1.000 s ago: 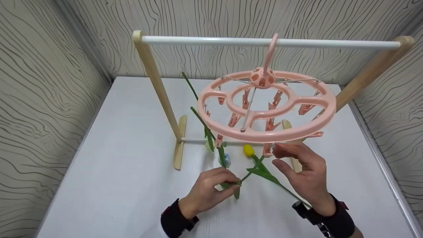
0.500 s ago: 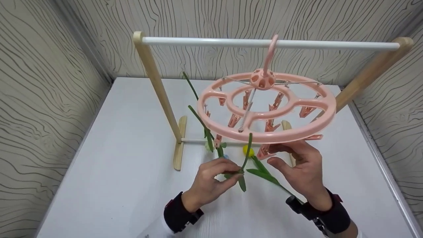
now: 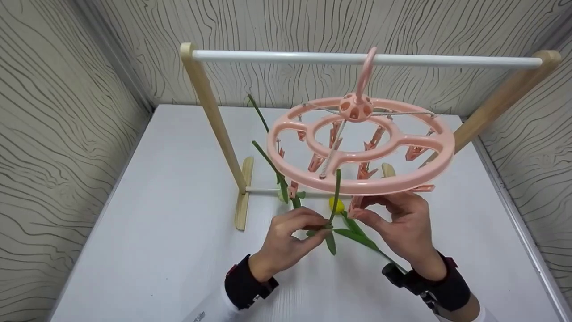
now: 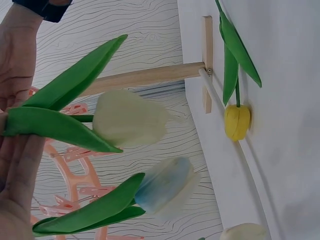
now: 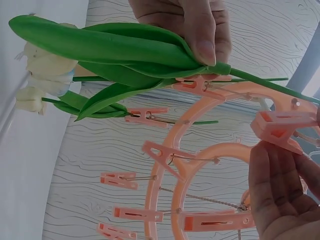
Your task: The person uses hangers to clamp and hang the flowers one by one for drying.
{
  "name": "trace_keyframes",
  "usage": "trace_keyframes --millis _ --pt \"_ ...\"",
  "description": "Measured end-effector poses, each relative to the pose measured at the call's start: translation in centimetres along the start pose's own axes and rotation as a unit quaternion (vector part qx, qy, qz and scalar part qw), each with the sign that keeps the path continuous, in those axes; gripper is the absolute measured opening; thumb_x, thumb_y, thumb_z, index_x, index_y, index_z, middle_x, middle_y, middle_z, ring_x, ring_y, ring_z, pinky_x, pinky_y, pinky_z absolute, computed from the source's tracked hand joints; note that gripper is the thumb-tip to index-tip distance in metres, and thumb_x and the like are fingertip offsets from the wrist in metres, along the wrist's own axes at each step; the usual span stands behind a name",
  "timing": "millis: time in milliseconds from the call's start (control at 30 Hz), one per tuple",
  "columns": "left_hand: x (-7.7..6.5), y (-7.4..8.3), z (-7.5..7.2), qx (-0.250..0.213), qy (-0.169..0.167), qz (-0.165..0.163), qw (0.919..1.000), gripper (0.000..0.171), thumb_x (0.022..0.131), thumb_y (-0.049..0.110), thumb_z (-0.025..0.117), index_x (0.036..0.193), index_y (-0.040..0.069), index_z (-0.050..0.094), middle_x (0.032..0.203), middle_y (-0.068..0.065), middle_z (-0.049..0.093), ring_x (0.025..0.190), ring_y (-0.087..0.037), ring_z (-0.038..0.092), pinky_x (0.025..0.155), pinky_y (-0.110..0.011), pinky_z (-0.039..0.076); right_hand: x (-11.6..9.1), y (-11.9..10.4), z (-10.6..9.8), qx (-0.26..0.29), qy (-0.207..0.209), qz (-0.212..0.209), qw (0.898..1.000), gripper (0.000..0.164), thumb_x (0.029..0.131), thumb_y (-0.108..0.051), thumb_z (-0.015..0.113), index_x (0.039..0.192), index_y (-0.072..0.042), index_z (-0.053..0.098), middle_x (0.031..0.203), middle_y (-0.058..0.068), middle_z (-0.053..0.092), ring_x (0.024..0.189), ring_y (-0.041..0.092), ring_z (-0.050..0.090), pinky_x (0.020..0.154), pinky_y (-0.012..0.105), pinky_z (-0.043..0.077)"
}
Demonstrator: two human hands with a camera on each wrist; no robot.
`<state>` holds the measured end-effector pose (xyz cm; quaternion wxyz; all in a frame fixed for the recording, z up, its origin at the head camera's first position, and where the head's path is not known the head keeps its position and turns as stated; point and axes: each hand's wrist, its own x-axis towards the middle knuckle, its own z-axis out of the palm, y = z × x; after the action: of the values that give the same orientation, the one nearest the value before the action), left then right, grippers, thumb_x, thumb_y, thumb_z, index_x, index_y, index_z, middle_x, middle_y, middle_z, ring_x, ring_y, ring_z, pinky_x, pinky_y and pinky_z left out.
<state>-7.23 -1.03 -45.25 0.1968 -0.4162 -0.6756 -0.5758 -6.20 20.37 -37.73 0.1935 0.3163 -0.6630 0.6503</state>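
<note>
below the near rim of the pink ring hanger [image 3: 357,185]: a white tulip and a clothespin, close but apart

under that rim, the left hand [image 3: 286,243] pinches the white tulip [image 4: 130,117] at its leaf joint, flower hanging down, bare stem [image 3: 338,188] standing nearly upright; in the head view the stem crosses the rim, though i cannot tell whether they touch. just right of the stem, the right hand [image 3: 404,223] has thumb and fingers around the clothespin [image 5: 282,122]; whether its mouth is spread, i cannot tell.

the likeliest trouble, i judge, is a miss: a thin stem and a narrow mouth could slip past each other if either hand drifts. a shallow bite near the tip might let the tulip slide out under its own weight. broad leaves [image 5: 125,47] could get pinched instead. since the ring hangs from a single hook [image 3: 368,67], tugging the clothespin down might tilt it and jostle the blue-tinted tulip [image 4: 162,187] hanging at its left side.
</note>
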Motion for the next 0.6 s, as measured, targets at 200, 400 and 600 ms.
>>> trace_keyframes --millis 200,400,600 --pt "0.0 -0.1 0.0 -0.001 0.004 -0.001 1.0 0.016 0.083 -0.003 0.075 0.097 0.004 0.07 0.092 -0.006 0.067 0.084 -0.005 0.066 0.07 -0.019 0.056 -0.2 0.1 0.3 -0.009 0.004 -0.013 1.0 0.041 0.082 0.002 0.075 0.114 0.018 0.058 0.096 0.021 0.066 0.085 0.022 0.068 0.081 0.029 0.057" --pt "0.0 -0.2 0.0 0.005 0.008 0.001 1.0 0.017 0.082 -0.004 0.074 0.097 0.003 0.07 0.091 -0.006 0.067 0.084 -0.005 0.066 0.07 -0.019 0.056 -0.1 -0.1 1.0 -0.034 0.006 -0.023 0.999 0.04 0.085 -0.003 0.073 0.115 0.018 0.058 0.097 0.02 0.066 0.085 0.02 0.068 0.08 0.028 0.057" --pt "-0.1 -0.2 -0.1 0.007 0.008 -0.002 0.9999 0.017 0.082 -0.004 0.074 0.097 0.003 0.071 0.091 -0.006 0.067 0.084 -0.005 0.066 0.069 -0.019 0.056 0.0 -0.1 1.6 -0.065 0.013 -0.03 0.997 0.042 0.087 -0.01 0.072 0.116 0.017 0.058 0.107 0.019 0.066 0.091 0.02 0.069 0.081 0.029 0.056"
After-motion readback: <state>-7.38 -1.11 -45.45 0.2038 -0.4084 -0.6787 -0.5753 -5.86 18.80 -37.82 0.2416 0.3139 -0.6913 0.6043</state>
